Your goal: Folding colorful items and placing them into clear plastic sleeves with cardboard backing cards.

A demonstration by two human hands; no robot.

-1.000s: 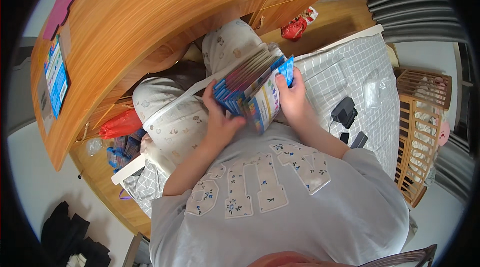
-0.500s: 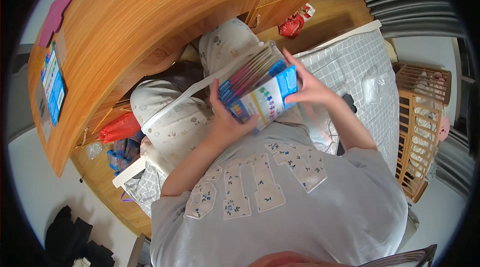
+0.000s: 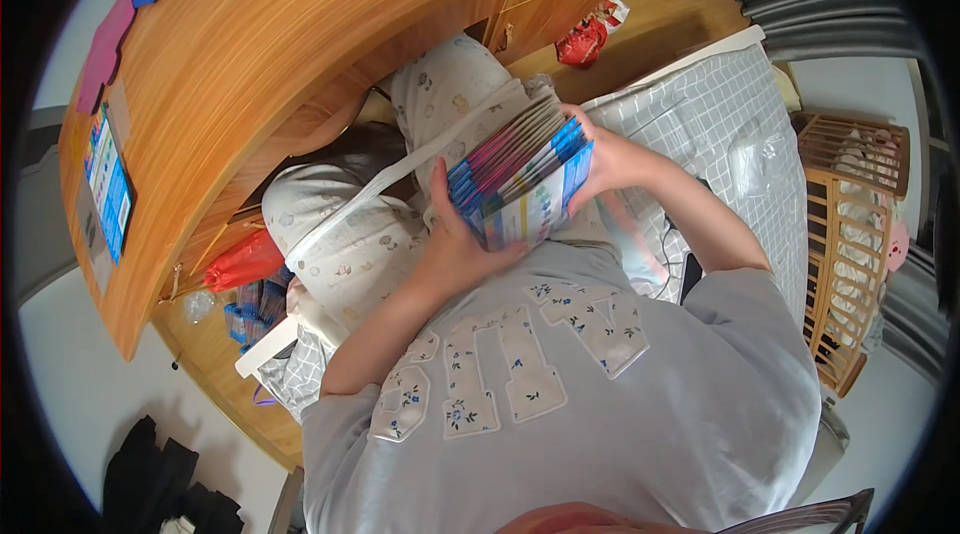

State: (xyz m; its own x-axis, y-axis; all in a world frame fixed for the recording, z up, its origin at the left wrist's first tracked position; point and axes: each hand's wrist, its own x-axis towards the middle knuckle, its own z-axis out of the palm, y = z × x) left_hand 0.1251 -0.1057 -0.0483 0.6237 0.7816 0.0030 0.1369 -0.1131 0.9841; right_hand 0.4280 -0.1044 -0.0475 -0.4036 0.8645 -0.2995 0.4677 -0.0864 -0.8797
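Note:
A thick stack of flat, thin packs (image 3: pixel 520 174) with blue and pink edges and a white-and-blue printed front is held above my lap. My left hand (image 3: pixel 455 239) clasps its left and lower side, thumb up along the edge. On the opposite side, my right hand (image 3: pixel 607 162) is curled round the blue end of the stack, with some of its fingers hidden behind it. The pack edges fan slightly, facing up. Below the stack are my legs in pale patterned trousers (image 3: pixel 350 244).
A curved wooden desk (image 3: pixel 300 14) spans the far side. On its left end lies a similar blue-printed pack (image 3: pixel 107 184). More blue packs (image 3: pixel 255 312) and a red bag (image 3: pixel 243 262) sit at lower left. The bed (image 3: pixel 740 114) has a grey checked cover; a wooden crib (image 3: pixel 835 254) stands right.
The stack has turned in my hands, so more pack edges and less of the printed front show. Both hands still hold it, the right one shifted along its end.

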